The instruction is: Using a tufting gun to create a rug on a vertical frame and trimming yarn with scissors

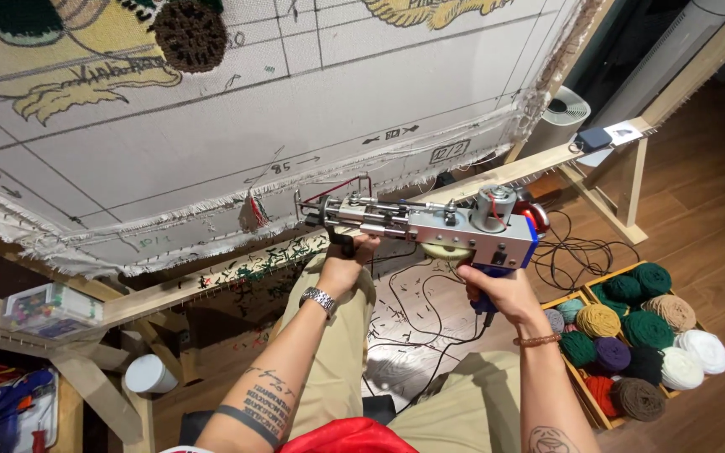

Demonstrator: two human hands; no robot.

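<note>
A silver and blue tufting gun (438, 225) is held up with its needle end (305, 210) pointing left, just below a white cloth (237, 126) stretched on a wooden frame (211, 281). My left hand (347, 262), with a metal watch on the wrist, grips the black front handle under the gun. My right hand (497, 294), with a bead bracelet on the wrist, grips the blue rear handle. The cloth carries drawn grid lines and tufted patches in yellow, brown and green near the top. A red yarn strand runs to the needle.
A wooden crate (576, 382) of several coloured yarn balls sits on the wood floor at right. Black cables (572, 252) coil on the floor. A clear plastic box (48, 309) rests on the frame at left, a white cup (148, 373) below it. A white fan (565, 113) stands behind.
</note>
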